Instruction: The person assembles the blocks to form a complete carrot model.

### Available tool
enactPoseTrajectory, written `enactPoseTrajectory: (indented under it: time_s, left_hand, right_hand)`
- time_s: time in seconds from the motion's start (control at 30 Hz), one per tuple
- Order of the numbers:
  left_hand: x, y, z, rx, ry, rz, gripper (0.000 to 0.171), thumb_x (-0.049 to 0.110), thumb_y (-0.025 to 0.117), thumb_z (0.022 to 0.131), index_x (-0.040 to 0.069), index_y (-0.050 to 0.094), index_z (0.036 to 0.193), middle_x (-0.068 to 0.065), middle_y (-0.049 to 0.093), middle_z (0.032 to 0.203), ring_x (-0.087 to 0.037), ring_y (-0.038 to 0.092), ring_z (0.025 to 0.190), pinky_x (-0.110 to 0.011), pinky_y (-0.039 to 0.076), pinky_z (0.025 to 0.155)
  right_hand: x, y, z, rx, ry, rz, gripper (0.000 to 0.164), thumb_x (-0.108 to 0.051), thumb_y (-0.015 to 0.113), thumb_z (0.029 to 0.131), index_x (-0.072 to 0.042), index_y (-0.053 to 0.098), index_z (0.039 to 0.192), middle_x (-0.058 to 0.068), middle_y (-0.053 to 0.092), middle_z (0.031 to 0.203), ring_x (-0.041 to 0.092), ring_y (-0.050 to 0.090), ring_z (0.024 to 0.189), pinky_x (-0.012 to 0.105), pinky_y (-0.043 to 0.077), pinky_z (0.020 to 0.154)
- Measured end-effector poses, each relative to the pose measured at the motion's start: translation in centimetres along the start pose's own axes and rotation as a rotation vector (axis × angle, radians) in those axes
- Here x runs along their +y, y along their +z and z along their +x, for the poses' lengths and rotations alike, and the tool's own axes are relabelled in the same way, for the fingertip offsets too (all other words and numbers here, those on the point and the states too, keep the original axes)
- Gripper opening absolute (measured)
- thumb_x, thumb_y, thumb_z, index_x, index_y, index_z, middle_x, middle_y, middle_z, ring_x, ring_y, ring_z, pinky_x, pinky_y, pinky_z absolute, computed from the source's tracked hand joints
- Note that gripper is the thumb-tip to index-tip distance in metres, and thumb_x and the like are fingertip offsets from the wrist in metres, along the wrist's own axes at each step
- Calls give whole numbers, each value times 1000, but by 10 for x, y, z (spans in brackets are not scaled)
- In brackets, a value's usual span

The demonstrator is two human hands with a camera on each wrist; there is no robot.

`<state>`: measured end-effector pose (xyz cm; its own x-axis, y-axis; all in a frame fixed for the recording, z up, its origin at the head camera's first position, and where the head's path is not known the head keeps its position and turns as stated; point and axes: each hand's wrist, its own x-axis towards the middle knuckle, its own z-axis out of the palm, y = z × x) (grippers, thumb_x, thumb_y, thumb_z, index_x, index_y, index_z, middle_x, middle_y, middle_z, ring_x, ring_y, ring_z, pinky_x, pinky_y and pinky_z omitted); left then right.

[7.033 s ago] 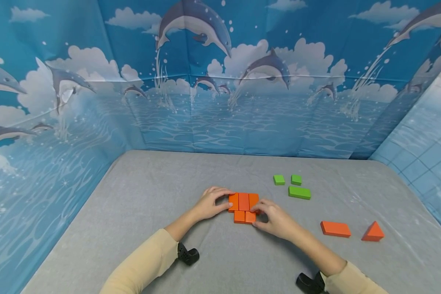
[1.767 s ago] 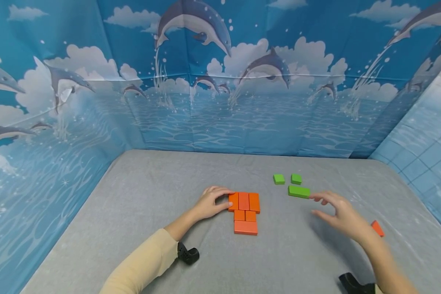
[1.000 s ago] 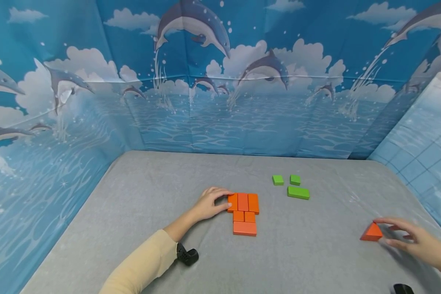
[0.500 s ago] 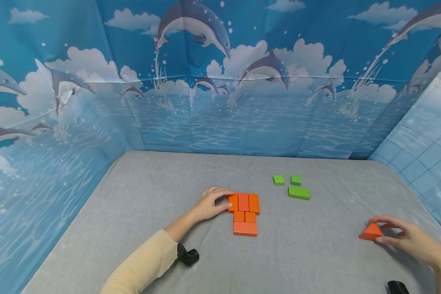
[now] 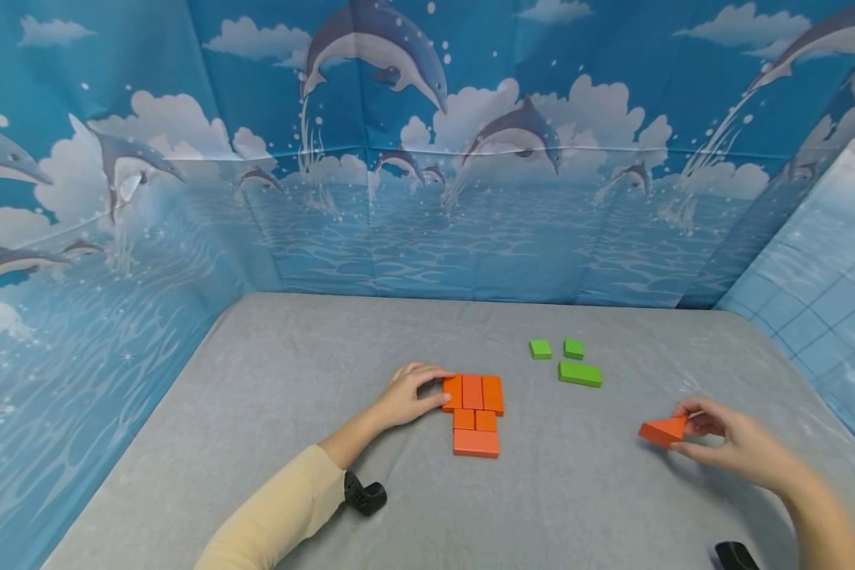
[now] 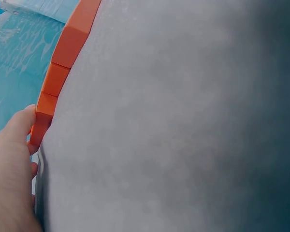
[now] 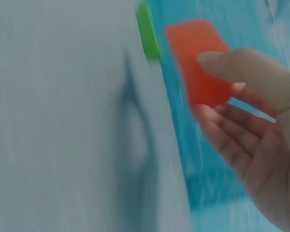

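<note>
Several orange blocks lie flat and close together mid-table: a row of three rectangular blocks (image 5: 473, 392), two small blocks (image 5: 464, 419) below, and a wide rectangular block (image 5: 476, 442) nearest me. My left hand (image 5: 409, 396) holds the leftmost orange block (image 5: 452, 390) of the far row, index fingertip at its far corner and thumb at its near left corner. In the left wrist view, the thumb (image 6: 24, 121) lies against the orange row's end. My right hand (image 5: 734, 443) pinches an orange triangular block (image 5: 663, 431) between thumb and fingers, raised above the table and tilted.
Two small green blocks (image 5: 540, 349) and a longer green block (image 5: 580, 374) lie beyond and right of the orange group. Grey cloth (image 5: 313, 340) covers the table. A dolphin-print curtain (image 5: 427, 229) stands along the back and sides.
The wide orange block has joined the group's near side. My right hand then went right, took hold of the triangular block, lifted it and carried it left. My left hand stays put.
</note>
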<state>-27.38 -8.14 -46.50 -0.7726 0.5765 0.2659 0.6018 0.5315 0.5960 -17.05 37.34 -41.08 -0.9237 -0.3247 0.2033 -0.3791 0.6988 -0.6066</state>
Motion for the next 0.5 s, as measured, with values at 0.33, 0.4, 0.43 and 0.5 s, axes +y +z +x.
enactPoseTrajectory:
  time_s: [0.33, 0.4, 0.43, 0.5]
  left_hand:
    - [-1, -1, -1, -2, 11, -1, 40, 31, 60, 88, 19, 57, 126, -2, 54, 129, -20, 41, 120, -48, 21, 103]
    - [-1, -1, -1, -6, 7, 1, 40, 32, 60, 89, 20, 56, 126, -2, 54, 129, -20, 41, 121, -48, 21, 103]
    - [-2, -1, -1, -6, 9, 0, 40, 32, 60, 89, 20, 56, 126, -2, 53, 129, -20, 40, 121, -48, 21, 103]
    - [-2, -1, 0, -1, 14, 0, 40, 32, 60, 89, 19, 56, 126, -2, 54, 129, -20, 41, 120, -48, 22, 103]
  right_hand:
    - [-69, 52, 43, 20, -172, 9, 39, -3, 79, 66, -7, 53, 94, -7, 54, 84, 6, 54, 70, 25, 49, 62]
    - [-82, 61, 48, -7, -184, 32, 37, -6, 79, 67, -9, 53, 93, -7, 54, 82, 9, 55, 69, 26, 49, 62]
    - [-88, 66, 50, -21, -188, 46, 36, -8, 79, 68, -9, 53, 93, -7, 54, 82, 10, 55, 69, 27, 49, 62]
    - [-100, 75, 54, -53, -193, 70, 34, -12, 79, 70, -9, 53, 92, -7, 54, 82, 13, 55, 69, 28, 48, 62]
